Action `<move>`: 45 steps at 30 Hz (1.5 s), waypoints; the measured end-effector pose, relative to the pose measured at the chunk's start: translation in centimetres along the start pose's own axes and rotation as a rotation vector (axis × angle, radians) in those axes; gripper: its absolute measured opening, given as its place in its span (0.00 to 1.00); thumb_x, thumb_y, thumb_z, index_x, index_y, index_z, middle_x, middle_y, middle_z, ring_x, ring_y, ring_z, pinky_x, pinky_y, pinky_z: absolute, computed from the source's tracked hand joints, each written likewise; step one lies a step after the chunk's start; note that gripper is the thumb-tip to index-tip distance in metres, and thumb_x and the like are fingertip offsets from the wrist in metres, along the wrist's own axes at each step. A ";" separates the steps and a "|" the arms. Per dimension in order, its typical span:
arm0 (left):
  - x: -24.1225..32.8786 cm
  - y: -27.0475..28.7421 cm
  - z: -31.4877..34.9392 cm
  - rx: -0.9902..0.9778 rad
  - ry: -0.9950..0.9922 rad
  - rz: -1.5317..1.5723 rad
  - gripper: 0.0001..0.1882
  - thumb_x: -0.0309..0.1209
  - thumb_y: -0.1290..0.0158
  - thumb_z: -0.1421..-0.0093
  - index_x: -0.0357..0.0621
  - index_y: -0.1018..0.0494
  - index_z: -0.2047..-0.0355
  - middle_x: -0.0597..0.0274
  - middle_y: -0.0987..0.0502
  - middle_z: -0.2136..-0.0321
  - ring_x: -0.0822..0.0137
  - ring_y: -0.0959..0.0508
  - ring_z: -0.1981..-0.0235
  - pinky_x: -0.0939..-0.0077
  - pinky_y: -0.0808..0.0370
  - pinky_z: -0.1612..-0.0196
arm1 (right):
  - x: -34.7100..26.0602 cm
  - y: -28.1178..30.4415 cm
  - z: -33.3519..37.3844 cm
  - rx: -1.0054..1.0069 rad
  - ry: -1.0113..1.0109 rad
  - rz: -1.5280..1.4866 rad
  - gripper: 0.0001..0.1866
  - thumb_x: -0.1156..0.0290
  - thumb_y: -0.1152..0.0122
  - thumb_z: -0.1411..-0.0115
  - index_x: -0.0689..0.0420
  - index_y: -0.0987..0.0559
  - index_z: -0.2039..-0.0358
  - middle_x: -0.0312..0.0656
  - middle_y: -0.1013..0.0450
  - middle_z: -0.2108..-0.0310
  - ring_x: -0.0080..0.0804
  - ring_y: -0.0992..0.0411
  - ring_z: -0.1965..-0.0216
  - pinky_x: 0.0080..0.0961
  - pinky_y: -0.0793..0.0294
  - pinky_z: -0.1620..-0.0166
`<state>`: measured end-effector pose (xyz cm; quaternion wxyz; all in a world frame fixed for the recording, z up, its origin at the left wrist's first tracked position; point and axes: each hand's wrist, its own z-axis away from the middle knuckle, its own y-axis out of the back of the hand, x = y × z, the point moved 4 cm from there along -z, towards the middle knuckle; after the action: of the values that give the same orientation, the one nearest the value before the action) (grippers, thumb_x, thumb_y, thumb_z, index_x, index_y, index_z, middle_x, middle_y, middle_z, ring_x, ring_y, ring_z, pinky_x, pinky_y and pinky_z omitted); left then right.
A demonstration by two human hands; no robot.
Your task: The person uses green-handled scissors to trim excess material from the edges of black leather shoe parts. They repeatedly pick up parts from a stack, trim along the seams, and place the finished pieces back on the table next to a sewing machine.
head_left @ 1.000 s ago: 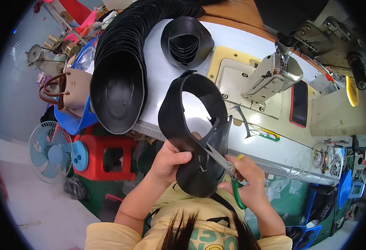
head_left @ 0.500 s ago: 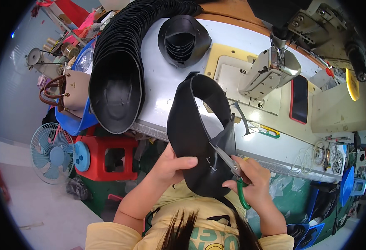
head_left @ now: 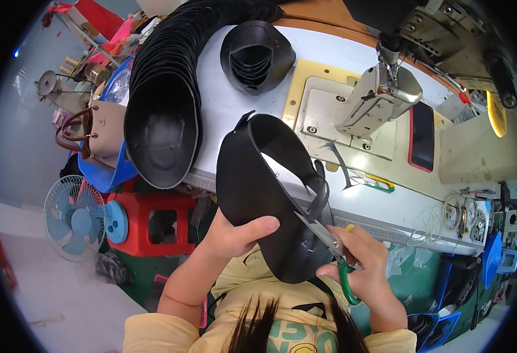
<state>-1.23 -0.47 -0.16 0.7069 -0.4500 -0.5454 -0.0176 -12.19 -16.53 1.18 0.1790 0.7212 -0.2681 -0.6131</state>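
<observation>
- One long white bench (head_left: 209, 88) with a ruled metal edge spans the scene ahead of the person.
- On its right side, from where I stand, is a pale metal sewing machine (head_left: 382, 97) with a raised post.
- Along the left runs a long, curving stack of nested black shells (head_left: 167, 126), its wide open end facing the person.
- The smooth black sheet piece, bent into an open loop (head_left: 249, 194), is held up between the two hands, over the near edge of the bench and in front of the person's body. Its long axis slants from the far left end down to the near right end, so the left hand meets its left side and the right hand its lower right edge.
- Left hand (head_left: 238, 235): pinching that left side, thumb flat on the outer face, fingers hidden behind.
- Right hand (head_left: 361, 253): curled around green-handled metal scissors (head_left: 324, 234), and the nearer of the two to the cut edge. The blades point up and left, over that edge, toward the loop's opening; how far apart they stand I cannot tell.
- Just beyond the blades, a narrow black strip (head_left: 319, 200) curls up.
</observation>
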 end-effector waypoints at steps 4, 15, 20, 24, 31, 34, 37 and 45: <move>0.2 -0.4 0.0 0.014 -0.010 -0.037 0.21 0.21 0.48 0.50 0.35 0.37 0.55 0.56 0.29 0.63 0.66 0.27 0.61 0.72 0.29 0.57 | -0.1 0.2 0.2 -0.025 -0.040 -0.003 0.32 0.57 0.28 0.66 0.59 0.25 0.59 0.37 0.34 0.78 0.27 0.34 0.80 0.19 0.34 0.77; 0.3 -0.6 -0.2 -0.014 -0.036 -0.138 0.20 0.22 0.45 0.50 0.35 0.34 0.56 0.61 0.28 0.63 0.71 0.28 0.61 0.76 0.31 0.57 | -0.5 0.0 -0.2 -0.059 -0.040 -0.092 0.32 0.56 0.28 0.64 0.59 0.26 0.59 0.37 0.35 0.78 0.26 0.35 0.80 0.19 0.34 0.77; 0.1 -0.4 -0.1 -0.024 -0.039 -0.165 0.20 0.23 0.44 0.51 0.36 0.34 0.56 0.61 0.28 0.62 0.71 0.28 0.61 0.76 0.31 0.57 | -1.2 -0.1 -0.1 0.053 -0.007 -0.018 0.32 0.58 0.27 0.64 0.59 0.26 0.59 0.38 0.35 0.79 0.25 0.35 0.81 0.20 0.36 0.80; 0.2 -0.2 0.0 -0.031 -0.016 -0.156 0.21 0.23 0.44 0.51 0.36 0.34 0.56 0.61 0.28 0.62 0.71 0.28 0.61 0.75 0.30 0.57 | -1.4 -0.2 0.1 0.063 -0.016 0.039 0.32 0.58 0.28 0.65 0.58 0.26 0.59 0.37 0.35 0.81 0.25 0.35 0.82 0.20 0.37 0.80; 0.2 -0.3 0.1 -0.032 0.051 -0.038 0.22 0.21 0.45 0.52 0.36 0.35 0.55 0.59 0.28 0.62 0.68 0.27 0.60 0.74 0.30 0.57 | -0.8 0.1 -0.1 -0.027 0.009 -0.084 0.33 0.55 0.28 0.65 0.58 0.26 0.59 0.35 0.38 0.81 0.24 0.39 0.83 0.18 0.39 0.80; 0.2 -0.3 0.1 -0.048 0.047 -0.009 0.22 0.21 0.45 0.52 0.35 0.35 0.55 0.58 0.28 0.62 0.67 0.27 0.60 0.74 0.30 0.57 | -1.1 0.3 -0.5 -0.060 -0.031 -0.104 0.33 0.54 0.29 0.64 0.59 0.27 0.59 0.36 0.38 0.80 0.24 0.39 0.82 0.18 0.39 0.79; 0.2 -0.5 0.1 -0.029 0.036 -0.015 0.22 0.21 0.45 0.52 0.35 0.35 0.55 0.58 0.28 0.62 0.67 0.27 0.60 0.74 0.29 0.57 | -1.1 -0.2 -0.4 -0.035 -0.017 -0.137 0.34 0.53 0.29 0.64 0.60 0.27 0.58 0.36 0.37 0.78 0.24 0.39 0.81 0.18 0.39 0.79; 0.1 -0.6 0.3 -0.054 0.079 0.009 0.22 0.20 0.46 0.52 0.35 0.35 0.55 0.57 0.28 0.63 0.67 0.27 0.61 0.72 0.29 0.57 | -0.2 -0.8 1.1 0.040 -0.090 -0.118 0.31 0.53 0.30 0.63 0.59 0.25 0.61 0.36 0.38 0.83 0.25 0.39 0.82 0.19 0.38 0.78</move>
<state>-1.72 -0.60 0.35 0.7157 -0.4702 -0.5144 -0.0469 -13.13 -15.65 0.69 0.1159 0.7109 -0.2449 -0.6490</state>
